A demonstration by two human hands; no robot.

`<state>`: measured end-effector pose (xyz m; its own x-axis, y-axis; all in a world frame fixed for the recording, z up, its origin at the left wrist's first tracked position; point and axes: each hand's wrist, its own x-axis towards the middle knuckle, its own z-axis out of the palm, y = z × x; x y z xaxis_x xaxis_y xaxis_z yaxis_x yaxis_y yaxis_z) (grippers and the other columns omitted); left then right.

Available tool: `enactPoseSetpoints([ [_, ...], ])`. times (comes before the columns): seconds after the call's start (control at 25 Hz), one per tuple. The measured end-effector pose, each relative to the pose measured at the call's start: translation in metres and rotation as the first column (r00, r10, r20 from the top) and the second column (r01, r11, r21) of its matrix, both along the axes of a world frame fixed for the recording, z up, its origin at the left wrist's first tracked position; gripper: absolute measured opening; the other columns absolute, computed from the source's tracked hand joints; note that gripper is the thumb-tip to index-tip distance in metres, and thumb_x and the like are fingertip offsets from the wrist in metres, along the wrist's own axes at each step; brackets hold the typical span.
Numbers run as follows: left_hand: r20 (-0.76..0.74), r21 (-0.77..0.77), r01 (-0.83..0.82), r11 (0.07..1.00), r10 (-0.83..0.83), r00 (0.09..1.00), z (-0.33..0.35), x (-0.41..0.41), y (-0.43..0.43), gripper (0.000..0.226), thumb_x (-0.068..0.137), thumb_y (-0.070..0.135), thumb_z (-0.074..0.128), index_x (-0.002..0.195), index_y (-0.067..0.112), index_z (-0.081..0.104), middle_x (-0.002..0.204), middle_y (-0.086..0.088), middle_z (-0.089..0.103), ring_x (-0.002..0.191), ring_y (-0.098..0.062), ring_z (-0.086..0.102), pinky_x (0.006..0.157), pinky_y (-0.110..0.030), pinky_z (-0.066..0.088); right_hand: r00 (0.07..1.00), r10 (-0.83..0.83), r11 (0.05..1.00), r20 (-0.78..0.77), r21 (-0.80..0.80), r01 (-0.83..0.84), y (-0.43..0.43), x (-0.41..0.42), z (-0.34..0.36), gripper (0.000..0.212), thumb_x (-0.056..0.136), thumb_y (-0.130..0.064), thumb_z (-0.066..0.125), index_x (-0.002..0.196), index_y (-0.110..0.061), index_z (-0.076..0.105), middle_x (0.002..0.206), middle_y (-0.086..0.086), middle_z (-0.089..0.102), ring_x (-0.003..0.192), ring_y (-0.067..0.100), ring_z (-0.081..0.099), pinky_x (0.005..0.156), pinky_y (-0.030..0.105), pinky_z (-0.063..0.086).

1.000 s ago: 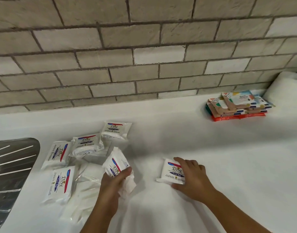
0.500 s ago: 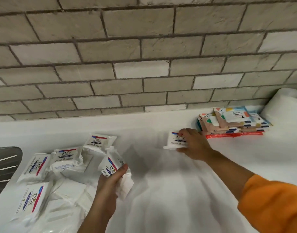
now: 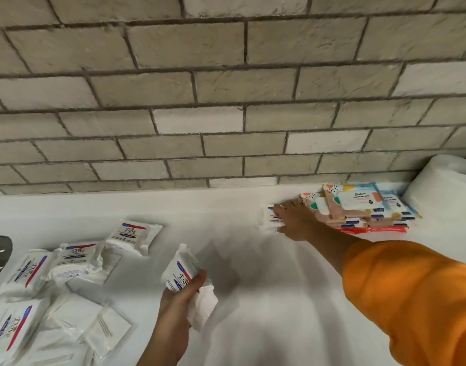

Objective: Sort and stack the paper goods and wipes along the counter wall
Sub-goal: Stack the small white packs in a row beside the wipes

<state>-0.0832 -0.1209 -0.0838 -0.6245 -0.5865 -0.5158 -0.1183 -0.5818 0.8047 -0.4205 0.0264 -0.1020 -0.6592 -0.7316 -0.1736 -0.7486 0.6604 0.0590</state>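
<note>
Brick wall (image 3: 226, 101): backed the counter (image 3: 292, 313); sorted goods belonged along its foot.
Paper roll (image 3: 448, 191): stood at the far right, against the wall.
Colourful wipes stack (image 3: 358, 207): lay just left of the roll, probably a finished group.
Loose Dove packs (image 3: 71, 257): lay scattered at the near left, apparently unsorted.
Right hand (image 3: 295, 220): reached out to the wall and held the far Dove pack (image 3: 266, 219) on the counter just beside the stack, probably starting a new pile.
Left hand (image 3: 179, 307): held the near Dove pack (image 3: 180, 270) tilted above the counter, likely next in line.
Right fingers (image 3: 278, 208): spread over the pack's top, with the thumb at its near edge.
Left thumb (image 3: 197, 277): clamped across the pack's face; the other fingers were hidden.
</note>
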Motion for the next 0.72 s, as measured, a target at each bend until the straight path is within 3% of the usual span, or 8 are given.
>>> enactPoseSetpoints([
  [0.16,-0.014,0.136,-0.041,0.99,0.043,0.999,-0.005,-0.026,0.014,0.035,0.083,0.026,0.075,0.112,0.005,0.074,0.11,-0.019,0.075,0.1,-0.033,0.073,0.097,-0.044,0.051,0.989,-0.074,0.997,-0.132,-0.045,0.068,0.002,0.012,-0.008,0.061,0.087,-0.043,0.07,0.141,-0.023,0.051,0.145,0.013,0.048,0.142,0.037,0.034,0.121,0.05,0.025],
  [0.2,-0.014,0.179,-0.06,0.982,0.064,0.998,-0.008,-0.036,0.016,0.023,0.09,0.021,0.07,0.105,0.004,0.074,0.105,-0.018,0.076,0.092,-0.029,0.075,0.094,-0.04,0.055,0.984,-0.087,0.993,-0.155,-0.091,0.074,0.004,0.02,-0.01,0.058,0.085,-0.038,0.072,0.138,-0.022,0.054,0.145,0.013,0.049,0.142,0.037,0.035,0.121,0.051,0.027],
  [0.24,-0.015,0.22,-0.074,0.973,0.079,0.997,-0.009,-0.047,0.018,0.014,0.097,0.013,0.062,0.094,0.004,0.072,0.093,-0.014,0.077,0.077,-0.023,0.076,0.08,-0.033,0.06,0.982,-0.097,0.987,-0.164,-0.145,0.073,0.006,0.031,-0.013,0.055,0.082,-0.032,0.072,0.134,-0.021,0.058,0.141,0.012,0.053,0.139,0.037,0.039,0.12,0.052,0.028],
  [0.32,0.046,0.235,-0.109,0.966,0.101,0.994,-0.016,-0.075,0.017,0.03,0.1,0.0,0.045,0.076,0.011,0.059,0.067,-0.004,0.063,0.05,-0.014,0.06,0.05,-0.02,0.051,0.986,-0.103,0.953,-0.133,-0.296,0.06,0.013,0.055,-0.023,0.048,0.075,-0.029,0.07,0.122,-0.02,0.065,0.127,0.009,0.063,0.126,0.035,0.052,0.115,0.054,0.036],
  [0.4,0.075,0.247,-0.141,0.959,0.126,0.989,-0.022,-0.106,0.017,0.034,0.097,-0.005,0.038,0.073,0.014,0.053,0.065,-0.003,0.053,0.052,-0.013,0.051,0.051,-0.023,0.043,0.995,-0.085,0.905,-0.046,-0.421,0.058,0.018,0.077,-0.031,0.042,0.073,-0.03,0.067,0.114,-0.02,0.067,0.114,0.008,0.067,0.111,0.035,0.06,0.1,0.05,0.049],
  [0.52,-0.04,0.308,-0.152,0.939,0.172,0.984,-0.033,-0.15,0.014,0.026,0.097,-0.006,0.044,0.104,0.01,0.064,0.091,-0.012,0.065,0.08,-0.024,0.062,0.071,-0.038,0.054,0.985,-0.106,0.876,0.135,-0.455,0.156,0.025,0.108,-0.043,0.041,0.08,-0.033,0.059,0.119,-0.021,0.063,0.119,0.004,0.064,0.11,0.034,0.057,0.092,0.043,0.051],
  [0.6,-0.05,0.337,-0.179,0.924,0.207,0.977,-0.04,-0.177,0.01,0.032,0.098,-0.001,0.051,0.125,0.012,0.059,0.105,-0.013,0.068,0.087,-0.025,0.065,0.063,-0.037,0.061,0.977,-0.138,0.884,0.166,-0.424,0.197,0.03,0.125,-0.057,0.04,0.086,-0.038,0.055,0.123,-0.024,0.059,0.127,-0.001,0.059,0.117,0.03,0.053,0.098,0.039,0.047],
  [0.72,0.0,0.341,-0.226,0.913,0.24,0.971,-0.046,-0.205,0.009,0.039,0.098,0.006,0.06,0.136,0.009,0.056,0.122,-0.014,0.067,0.085,-0.021,0.065,0.052,-0.028,0.061,0.982,-0.152,0.871,0.116,-0.453,0.189,0.035,0.137,-0.075,0.033,0.088,-0.041,0.052,0.116,-0.026,0.058,0.124,0.0,0.059,0.114,0.028,0.055,0.097,0.039,0.049],
])
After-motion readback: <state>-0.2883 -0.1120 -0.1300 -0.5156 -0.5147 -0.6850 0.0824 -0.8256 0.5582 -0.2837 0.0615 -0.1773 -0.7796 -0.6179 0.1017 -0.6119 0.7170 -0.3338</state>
